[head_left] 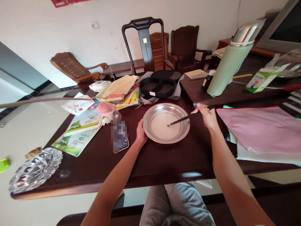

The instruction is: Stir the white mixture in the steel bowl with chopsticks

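A round metal bowl (150, 135) with a whitish content or bottom rests on the dark wooden table (164, 163). My left hand (141, 131) grips its left rim, the thumb up along the edge. In my right hand (206, 116) is a pair of black chopsticks (185, 118), slanting down to the left. Their tips are over the middle of the bowl, at or in the pale content; I cannot tell how deep. Left of the bowl lies a phone (120, 136), its screen blurred out.
Books (82, 122), a pink bottle (107, 108) and a glass dish (37, 169) are to the left. Behind the bowl sits a black case (157, 84). At right stand a green thermos (229, 69) and a small box (262, 80), with a pink folder (258, 128) nearer me.
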Demonstrator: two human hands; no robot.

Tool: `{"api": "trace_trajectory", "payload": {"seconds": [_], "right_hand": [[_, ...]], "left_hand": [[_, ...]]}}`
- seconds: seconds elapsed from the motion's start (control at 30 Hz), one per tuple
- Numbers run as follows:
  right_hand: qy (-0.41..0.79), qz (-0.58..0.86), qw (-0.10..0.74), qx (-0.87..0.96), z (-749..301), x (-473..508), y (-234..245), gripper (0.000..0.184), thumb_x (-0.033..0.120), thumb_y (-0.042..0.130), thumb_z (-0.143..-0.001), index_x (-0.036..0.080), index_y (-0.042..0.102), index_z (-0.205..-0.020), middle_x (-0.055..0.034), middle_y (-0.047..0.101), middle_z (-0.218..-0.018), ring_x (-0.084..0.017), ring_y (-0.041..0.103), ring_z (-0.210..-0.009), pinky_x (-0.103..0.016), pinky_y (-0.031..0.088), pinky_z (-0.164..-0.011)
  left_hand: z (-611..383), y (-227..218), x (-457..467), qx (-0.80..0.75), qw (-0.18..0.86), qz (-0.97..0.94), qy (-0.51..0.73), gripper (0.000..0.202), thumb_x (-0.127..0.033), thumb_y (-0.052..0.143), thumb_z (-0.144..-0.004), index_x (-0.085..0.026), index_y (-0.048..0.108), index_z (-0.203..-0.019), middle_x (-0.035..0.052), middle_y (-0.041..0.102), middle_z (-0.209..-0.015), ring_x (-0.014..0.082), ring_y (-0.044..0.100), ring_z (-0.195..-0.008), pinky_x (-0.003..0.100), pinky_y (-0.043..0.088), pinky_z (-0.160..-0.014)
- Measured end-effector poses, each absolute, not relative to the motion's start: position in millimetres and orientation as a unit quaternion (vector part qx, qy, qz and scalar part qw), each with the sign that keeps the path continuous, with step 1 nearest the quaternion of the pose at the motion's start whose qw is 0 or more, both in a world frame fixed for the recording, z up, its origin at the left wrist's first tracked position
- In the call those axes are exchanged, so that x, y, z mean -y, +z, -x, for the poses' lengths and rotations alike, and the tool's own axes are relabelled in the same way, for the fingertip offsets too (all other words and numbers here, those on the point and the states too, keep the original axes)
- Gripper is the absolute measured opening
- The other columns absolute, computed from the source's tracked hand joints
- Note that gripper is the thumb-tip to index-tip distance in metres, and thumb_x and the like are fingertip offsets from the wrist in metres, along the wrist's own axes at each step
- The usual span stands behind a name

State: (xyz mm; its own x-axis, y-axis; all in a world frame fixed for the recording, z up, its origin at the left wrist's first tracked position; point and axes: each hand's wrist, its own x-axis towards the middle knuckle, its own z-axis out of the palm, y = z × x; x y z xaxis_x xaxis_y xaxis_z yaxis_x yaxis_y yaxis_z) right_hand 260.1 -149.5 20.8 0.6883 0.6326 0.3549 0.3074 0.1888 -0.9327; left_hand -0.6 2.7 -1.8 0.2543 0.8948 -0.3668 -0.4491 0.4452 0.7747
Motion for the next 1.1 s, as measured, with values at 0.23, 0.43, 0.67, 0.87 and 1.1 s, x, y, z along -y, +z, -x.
{"api": "trace_trajectory", "payload": {"seconds": [0.23,0.43,0.67,0.87,1.1], "right_hand": [[0.164,0.628,0.617,0.445,-248.3,146.0,25.0,0.054,0.080,0.074,-0.079,0.027,0.077,-0.070,-0.0040,0.081,-0.077,-0.027,0.077,-0.083,-0.041,0.059,-0.088],[0.130,0.627,0.670,0.375,-260.1,151.1,22.0,0.057,0.080,0.073,-0.081,0.028,0.072,-0.059,-0.0028,0.075,-0.064,-0.025,0.073,-0.072,-0.043,0.058,-0.089],[0.157,0.626,0.621,0.444,-249.8,145.2,23.2,0.055,0.081,0.074,-0.079,0.026,0.078,-0.070,-0.0042,0.081,-0.077,-0.026,0.077,-0.082,-0.040,0.059,-0.087],[0.120,0.626,0.674,0.374,-260.4,151.3,22.5,0.057,0.080,0.072,-0.081,0.028,0.070,-0.059,-0.0033,0.074,-0.062,-0.026,0.074,-0.068,-0.044,0.060,-0.086],[0.153,0.629,0.618,0.445,-247.1,145.0,24.9,0.056,0.083,0.073,-0.078,0.028,0.078,-0.070,-0.0038,0.082,-0.079,-0.027,0.077,-0.084,-0.041,0.059,-0.087]], "left_hand": [[0.1,-1.2,-2.6,-0.416,0.747,-0.263,0.448,0.033,-0.040,0.085,-0.079,-0.021,0.062,-0.066,-0.0021,0.064,-0.065,0.0176,0.061,-0.070,0.029,0.052,-0.076],[0.7,-3.1,-3.3,-0.405,0.748,-0.270,0.451,0.034,-0.041,0.087,-0.077,-0.020,0.063,-0.067,-0.0026,0.063,-0.065,0.0169,0.061,-0.070,0.029,0.053,-0.078],[-1.2,-2.1,-2.6,-0.410,0.746,-0.264,0.454,0.032,-0.039,0.084,-0.080,-0.020,0.063,-0.066,-0.0019,0.065,-0.066,0.0161,0.060,-0.068,0.028,0.053,-0.077],[-0.3,0.9,-1.2,-0.412,0.745,-0.265,0.453,0.030,-0.038,0.083,-0.080,-0.020,0.063,-0.066,-0.0020,0.065,-0.066,0.0171,0.061,-0.070,0.028,0.053,-0.075],[0.1,-2.2,-2.8,-0.407,0.750,-0.263,0.450,0.033,-0.040,0.086,-0.078,-0.020,0.062,-0.066,-0.0023,0.063,-0.065,0.0162,0.060,-0.068,0.028,0.052,-0.076]]}}
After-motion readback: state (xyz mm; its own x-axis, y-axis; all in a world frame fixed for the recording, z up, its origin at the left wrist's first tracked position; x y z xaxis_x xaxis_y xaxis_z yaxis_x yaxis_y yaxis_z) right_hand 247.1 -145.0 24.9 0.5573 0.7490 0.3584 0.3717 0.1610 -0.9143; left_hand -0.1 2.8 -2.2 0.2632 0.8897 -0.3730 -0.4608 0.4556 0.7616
